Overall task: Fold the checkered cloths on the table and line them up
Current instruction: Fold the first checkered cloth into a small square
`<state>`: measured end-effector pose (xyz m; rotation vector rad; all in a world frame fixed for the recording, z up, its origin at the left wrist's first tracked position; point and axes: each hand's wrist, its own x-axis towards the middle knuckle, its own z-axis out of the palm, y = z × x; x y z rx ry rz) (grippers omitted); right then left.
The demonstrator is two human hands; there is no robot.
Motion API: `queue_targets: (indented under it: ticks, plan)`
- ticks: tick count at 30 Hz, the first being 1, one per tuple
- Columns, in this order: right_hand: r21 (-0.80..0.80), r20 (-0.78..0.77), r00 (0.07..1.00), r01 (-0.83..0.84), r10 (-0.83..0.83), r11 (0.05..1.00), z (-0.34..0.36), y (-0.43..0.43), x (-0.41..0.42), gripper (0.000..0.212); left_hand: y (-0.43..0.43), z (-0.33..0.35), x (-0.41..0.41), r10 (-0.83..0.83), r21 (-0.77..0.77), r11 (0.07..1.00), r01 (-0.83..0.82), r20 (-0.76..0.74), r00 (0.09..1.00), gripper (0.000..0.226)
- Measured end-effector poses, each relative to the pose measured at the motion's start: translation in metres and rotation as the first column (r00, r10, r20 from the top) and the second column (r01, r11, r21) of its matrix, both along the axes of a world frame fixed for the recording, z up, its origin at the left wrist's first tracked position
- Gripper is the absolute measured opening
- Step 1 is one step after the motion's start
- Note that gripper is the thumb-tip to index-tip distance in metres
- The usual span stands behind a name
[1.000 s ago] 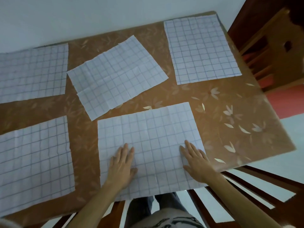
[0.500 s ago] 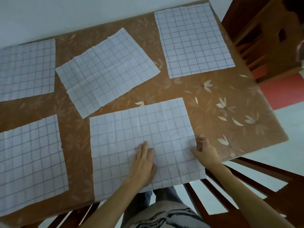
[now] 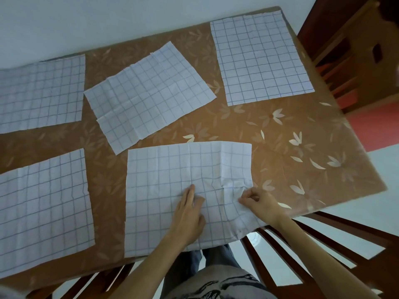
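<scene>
A: Where is the near cloth (image 3: 164, 180)?
B: Flat at the front middle of the table (image 3: 280, 130), with its near edge hanging just past the table edge. Its sides run square with the table. It looks close to square, so the long axis is hard to call through the wide lens.
A: Hands?
B: The left hand (image 3: 190, 214) lies flat on it, fingers straight and pointing away from the person. The right hand (image 3: 259, 201) pinches the right edge between thumb and fingers, and the fabric is puckered there.
A: Rest?
B: Four more checkered cloths are spread flat. The front-left cloth (image 3: 43, 208), back-left cloth (image 3: 41, 93) and back-right cloth (image 3: 259, 59) sit square with the table. The middle cloth (image 3: 149, 93) is rotated, with one corner just beside the near cloth's far-left corner. Chair slats (image 3: 302, 255) show below the table edge.
</scene>
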<state>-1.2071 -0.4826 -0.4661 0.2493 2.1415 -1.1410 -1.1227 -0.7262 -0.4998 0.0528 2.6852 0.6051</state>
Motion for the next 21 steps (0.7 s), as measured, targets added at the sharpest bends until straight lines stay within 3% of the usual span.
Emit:
queue_targets:
  ticks: [2,6,12,16,19,21]
  plan:
    - [-0.093,0.030,0.997,0.077,-0.075,0.993,0.009,-0.007,-0.001,0.016,0.003,0.002,0.004,0.005,0.024,1.000,-0.005,-0.009,1.000,0.040]
    - [-0.154,-0.024,0.992,0.119,-0.124,0.981,0.037,-0.025,-0.009,0.033,0.011,0.027,0.003,0.134,0.249,0.960,-0.129,0.000,0.991,0.034]
    - [-0.142,-0.312,0.942,0.087,-0.128,0.986,0.077,-0.054,-0.006,0.073,0.037,0.088,-0.005,0.301,0.580,0.756,-0.302,0.101,0.948,0.041]
    - [-0.294,-0.355,0.932,-0.044,-0.067,0.955,0.095,-0.076,0.007,0.087,0.047,0.124,-0.013,0.310,0.764,0.477,-0.434,0.316,0.897,0.042]
    - [-0.344,-0.304,0.952,-0.136,0.027,0.929,0.105,-0.089,0.012,0.086,0.034,0.133,-0.020,0.391,0.761,0.234,-0.605,0.496,0.775,0.036]
    - [-0.403,-0.234,0.968,-0.178,0.087,0.898,0.105,-0.096,0.018,0.082,0.019,0.133,-0.022,0.465,0.724,0.175,-0.667,0.537,0.704,0.032]
